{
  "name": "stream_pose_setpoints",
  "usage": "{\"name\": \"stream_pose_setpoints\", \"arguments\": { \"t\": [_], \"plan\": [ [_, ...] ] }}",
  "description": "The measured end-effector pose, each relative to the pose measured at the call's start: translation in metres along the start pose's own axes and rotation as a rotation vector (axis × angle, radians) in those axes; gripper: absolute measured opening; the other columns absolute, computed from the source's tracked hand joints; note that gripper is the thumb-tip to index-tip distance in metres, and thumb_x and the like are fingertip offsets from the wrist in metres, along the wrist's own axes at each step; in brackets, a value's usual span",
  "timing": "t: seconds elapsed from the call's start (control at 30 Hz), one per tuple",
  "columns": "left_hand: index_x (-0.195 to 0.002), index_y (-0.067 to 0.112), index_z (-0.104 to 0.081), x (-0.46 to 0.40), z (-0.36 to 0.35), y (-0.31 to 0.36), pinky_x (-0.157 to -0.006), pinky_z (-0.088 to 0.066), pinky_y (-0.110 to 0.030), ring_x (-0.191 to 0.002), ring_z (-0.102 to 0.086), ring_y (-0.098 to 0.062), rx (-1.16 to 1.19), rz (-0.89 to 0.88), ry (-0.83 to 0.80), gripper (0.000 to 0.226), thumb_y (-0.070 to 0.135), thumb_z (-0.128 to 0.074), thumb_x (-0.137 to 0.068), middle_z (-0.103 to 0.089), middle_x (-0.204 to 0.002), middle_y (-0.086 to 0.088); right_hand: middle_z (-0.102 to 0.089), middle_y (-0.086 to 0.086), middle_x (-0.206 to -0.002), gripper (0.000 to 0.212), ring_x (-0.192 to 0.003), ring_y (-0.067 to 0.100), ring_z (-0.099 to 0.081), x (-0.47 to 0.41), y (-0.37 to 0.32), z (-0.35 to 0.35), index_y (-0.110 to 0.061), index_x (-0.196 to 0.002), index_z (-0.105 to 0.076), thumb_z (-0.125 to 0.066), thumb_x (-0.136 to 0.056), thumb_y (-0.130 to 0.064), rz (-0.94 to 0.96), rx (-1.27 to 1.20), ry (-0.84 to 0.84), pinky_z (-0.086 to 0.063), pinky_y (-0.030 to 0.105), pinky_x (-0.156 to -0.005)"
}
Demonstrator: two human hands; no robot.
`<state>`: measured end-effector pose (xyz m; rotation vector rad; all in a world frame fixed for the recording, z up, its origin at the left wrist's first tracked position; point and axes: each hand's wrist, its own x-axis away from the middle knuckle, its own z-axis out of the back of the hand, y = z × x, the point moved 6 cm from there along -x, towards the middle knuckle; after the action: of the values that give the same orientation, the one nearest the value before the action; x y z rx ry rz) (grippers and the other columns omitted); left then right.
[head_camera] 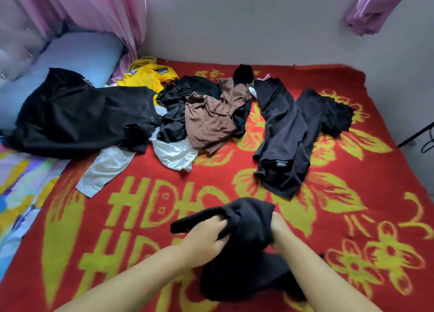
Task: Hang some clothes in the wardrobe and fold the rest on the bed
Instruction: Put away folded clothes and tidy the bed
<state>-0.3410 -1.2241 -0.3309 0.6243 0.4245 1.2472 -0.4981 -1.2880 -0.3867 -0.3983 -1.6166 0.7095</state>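
Early going, by the look of it. Both hands, left (206, 237) and right (280, 229), clutching a bunched dark garment (249, 248) over the bed (352, 217). No folded stack visible; loose clothes pile (206, 114) and dark trousers (286, 133) waiting, wardrobe out of view.

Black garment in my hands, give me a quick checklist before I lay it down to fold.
1. Left hand grips the black garment: ok, fingers curl into the cloth.
2. Right hand grips it too: cannot tell, the cloth hides the fingers.
3. Garment spread flat: not ok, it is bunched between the hands.
4. Bare blanket near the hands for folding: ok.
5. Dark trousers apart from the garment: ok, they lie further up the bed.
6. Pile sorted: not ok, the brown top and white cloth lie tangled with other black clothes.
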Motion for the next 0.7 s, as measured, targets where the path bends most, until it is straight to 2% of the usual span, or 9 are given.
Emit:
{"name": "stream_pose_setpoints", "arguments": {
  "t": [0.1,0.23,0.3,0.33,0.4,0.47,0.53,0.6,0.7],
  "plan": [
    [-0.102,0.000,-0.064,0.019,0.011,0.032,-0.084,-0.039,-0.030,-0.105,-0.055,-0.034,-0.073,-0.101,-0.068,0.019,0.011,-0.054,-0.092,-0.061,-0.113,-0.017,-0.058,0.006,-0.054,0.060,-0.052,0.018,-0.059,0.018,-0.016,-0.017,-0.014,-0.057,-0.061,-0.035,-0.100,-0.047,-0.015,-0.508,-0.128,-0.045,0.028,-0.058],
    [-0.110,0.008,-0.063,0.059,0.010,0.047,-0.083,-0.034,-0.019,-0.110,-0.055,-0.023,-0.043,-0.171,-0.146,0.028,0.027,-0.056,-0.091,-0.062,-0.118,-0.006,-0.048,-0.001,-0.048,0.034,-0.043,0.010,-0.048,0.047,-0.016,-0.034,-0.016,-0.060,-0.046,-0.045,-0.094,-0.022,-0.014,-0.473,-0.283,-0.041,0.017,-0.043],
    [-0.121,0.021,-0.057,0.072,0.008,0.041,-0.089,-0.035,-0.004,-0.115,-0.050,0.009,0.439,0.088,-0.244,0.040,0.047,-0.055,-0.090,-0.059,-0.124,0.023,-0.054,0.001,-0.049,0.039,-0.043,0.011,-0.053,0.067,-0.026,-0.038,-0.012,-0.054,-0.057,-0.041,-0.089,-0.015,-0.001,-0.443,-0.328,-0.043,0.016,-0.043],
    [-0.120,0.022,-0.059,0.076,0.008,0.038,-0.086,-0.040,-0.005,-0.111,-0.053,0.012,0.852,0.280,-0.270,0.045,0.055,-0.052,-0.091,-0.062,-0.119,0.025,-0.059,0.003,-0.052,0.036,-0.045,0.012,-0.057,0.079,-0.033,-0.041,-0.009,-0.053,-0.062,-0.043,-0.084,-0.013,0.018,-0.437,-0.363,-0.046,0.017,-0.045],
    [-0.120,0.011,-0.064,0.078,0.006,0.019,-0.078,-0.054,-0.024,-0.104,-0.066,-0.013,1.577,0.622,-0.145,0.073,0.071,-0.042,-0.084,-0.070,-0.114,-0.002,-0.069,0.010,-0.066,0.024,-0.056,0.019,-0.066,0.111,-0.047,-0.050,-0.003,-0.066,-0.071,-0.050,-0.070,-0.012,0.075,-0.404,-0.461,-0.054,0.020,-0.055],
    [-0.136,0.000,-0.046,0.075,0.009,0.001,-0.086,-0.052,-0.042,-0.104,-0.064,-0.033,1.970,0.794,0.096,0.095,0.074,-0.045,-0.078,-0.060,-0.125,-0.021,-0.072,0.014,-0.077,0.028,-0.064,0.024,-0.070,0.137,-0.056,-0.052,-0.004,-0.079,-0.076,-0.055,-0.060,-0.007,0.151,-0.371,-0.546,-0.056,0.025,-0.060],
    [-0.145,0.003,-0.029,0.063,0.015,0.000,-0.085,-0.050,-0.045,-0.102,-0.062,-0.035,1.988,0.884,0.186,0.094,0.068,-0.052,-0.080,-0.054,-0.127,-0.024,-0.072,0.011,-0.084,0.037,-0.071,0.021,-0.070,0.158,-0.060,-0.044,-0.010,-0.090,-0.078,-0.053,-0.063,-0.005,0.235,-0.268,-0.599,-0.056,0.026,-0.064],
    [-0.135,0.008,-0.041,0.046,0.021,0.023,-0.081,-0.053,-0.041,-0.096,-0.065,-0.029,1.805,0.839,0.040,0.083,0.067,-0.056,-0.077,-0.061,-0.115,-0.019,-0.070,0.010,-0.099,0.042,-0.083,0.020,-0.068,0.175,-0.061,-0.034,-0.012,-0.110,-0.071,-0.059,-0.070,-0.011,0.258,-0.112,-0.639,-0.055,0.029,-0.074],
    [-0.124,0.010,-0.062,0.029,0.039,0.068,-0.093,-0.052,-0.038,-0.113,-0.062,-0.026,1.671,0.593,-0.106,0.064,0.062,-0.050,-0.087,-0.064,-0.123,-0.012,-0.065,0.007,-0.113,0.052,-0.095,0.019,-0.066,0.199,-0.065,-0.021,-0.009,-0.134,-0.050,-0.060,-0.084,-0.013,0.212,0.167,-0.723,-0.054,0.029,-0.076]
  ]
}}
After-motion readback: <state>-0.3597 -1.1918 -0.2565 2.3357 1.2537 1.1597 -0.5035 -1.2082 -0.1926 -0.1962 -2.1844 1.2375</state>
